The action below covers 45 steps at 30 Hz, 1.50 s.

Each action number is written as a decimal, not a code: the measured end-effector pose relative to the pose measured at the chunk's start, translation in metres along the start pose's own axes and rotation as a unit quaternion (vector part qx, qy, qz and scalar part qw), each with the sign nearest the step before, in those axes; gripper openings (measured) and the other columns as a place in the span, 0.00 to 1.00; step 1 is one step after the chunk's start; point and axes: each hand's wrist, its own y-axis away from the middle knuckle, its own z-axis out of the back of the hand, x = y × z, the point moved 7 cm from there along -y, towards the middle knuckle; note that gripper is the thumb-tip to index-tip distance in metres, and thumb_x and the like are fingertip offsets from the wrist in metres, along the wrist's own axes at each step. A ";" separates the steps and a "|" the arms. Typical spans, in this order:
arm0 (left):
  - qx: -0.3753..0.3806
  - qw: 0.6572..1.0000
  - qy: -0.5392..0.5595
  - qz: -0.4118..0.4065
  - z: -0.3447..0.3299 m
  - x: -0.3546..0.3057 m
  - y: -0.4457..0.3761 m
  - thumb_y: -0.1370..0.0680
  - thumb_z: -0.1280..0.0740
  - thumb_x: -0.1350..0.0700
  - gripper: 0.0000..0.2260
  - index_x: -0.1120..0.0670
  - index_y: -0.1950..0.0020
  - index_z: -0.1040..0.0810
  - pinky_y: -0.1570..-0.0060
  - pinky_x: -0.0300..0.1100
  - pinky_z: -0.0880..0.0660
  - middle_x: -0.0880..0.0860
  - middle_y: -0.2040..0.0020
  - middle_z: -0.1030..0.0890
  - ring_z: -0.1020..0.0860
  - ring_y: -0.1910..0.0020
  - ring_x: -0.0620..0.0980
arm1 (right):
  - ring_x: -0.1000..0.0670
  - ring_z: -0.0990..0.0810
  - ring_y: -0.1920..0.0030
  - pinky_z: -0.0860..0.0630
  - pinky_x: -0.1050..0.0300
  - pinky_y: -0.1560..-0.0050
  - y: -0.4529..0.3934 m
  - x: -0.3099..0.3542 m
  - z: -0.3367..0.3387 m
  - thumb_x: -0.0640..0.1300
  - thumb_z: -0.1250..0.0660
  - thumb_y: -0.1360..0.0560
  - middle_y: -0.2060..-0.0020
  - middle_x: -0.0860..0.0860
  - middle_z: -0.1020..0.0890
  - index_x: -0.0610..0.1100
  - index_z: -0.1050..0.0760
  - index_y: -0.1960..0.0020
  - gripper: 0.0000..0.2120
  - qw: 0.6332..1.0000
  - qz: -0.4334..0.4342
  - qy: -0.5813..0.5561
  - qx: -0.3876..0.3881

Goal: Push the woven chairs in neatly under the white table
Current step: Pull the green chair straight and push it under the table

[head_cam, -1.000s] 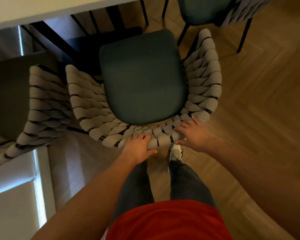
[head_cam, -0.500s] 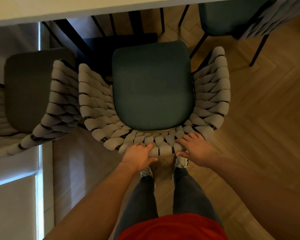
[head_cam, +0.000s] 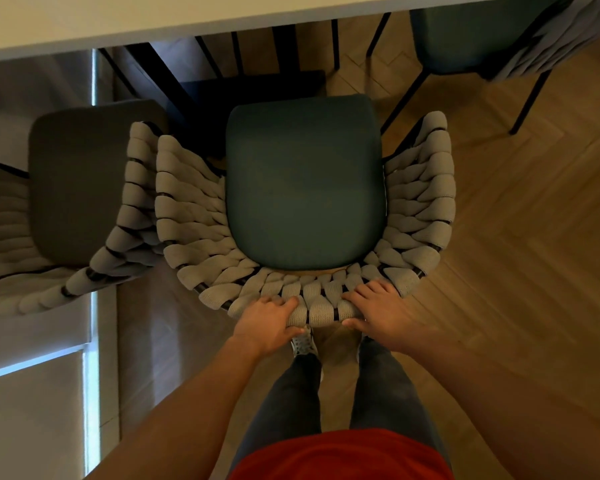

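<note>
Near edge of table: the white table runs across the top of the view, its near edge just beyond the front of the middle chair's seat.
Middle chair: a woven chair with a dark green seat cushion stands on the wooden floor, facing the table; the front of the cushion lies close to the table's near edge, not under it.
Left hand: the left hand grips the top of the chair's woven backrest, fingers curled over the rim, thumb on the near side.
Right hand: the right hand is clasped on the same rim just beside the left one, fingers spread over the weave, thumb underneath.
Left chair: a second woven chair with a darker seat stands just beside the middle one, their woven sides nearly touching.
Right chair: a third chair shows at the top right corner, its seat partly under the table's edge.
Person: stands directly behind the middle chair in grey trousers and a red top.
</note>
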 end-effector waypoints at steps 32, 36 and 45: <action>-0.208 0.477 0.765 0.379 -0.027 0.140 0.026 0.22 0.31 0.54 0.22 0.56 0.30 0.32 0.68 0.49 0.21 0.56 0.41 0.23 0.21 0.48 0.57 | 0.41 0.16 0.46 0.21 0.35 0.48 -0.010 -0.064 -0.082 0.54 0.24 0.36 0.40 0.45 0.19 0.49 0.31 0.31 0.36 0.312 -0.362 -0.829 -0.291; -0.226 0.494 0.758 0.361 -0.024 0.142 0.028 0.22 0.33 0.60 0.17 0.59 0.33 0.27 0.56 0.54 0.21 0.58 0.43 0.21 0.21 0.49 0.57 | 0.41 0.17 0.45 0.22 0.34 0.47 -0.012 -0.068 -0.084 0.63 0.17 0.48 0.38 0.45 0.20 0.52 0.35 0.28 0.54 0.309 -0.361 -0.825 -0.307; -0.237 0.566 0.672 0.415 -0.034 0.154 0.045 0.24 0.30 0.53 0.18 0.57 0.37 0.25 0.42 0.55 0.23 0.57 0.45 0.20 0.21 0.46 0.58 | 0.43 0.18 0.42 0.19 0.41 0.50 -0.003 -0.049 -0.075 0.66 0.22 0.43 0.37 0.46 0.21 0.52 0.34 0.28 0.48 0.298 -0.360 -0.833 -0.297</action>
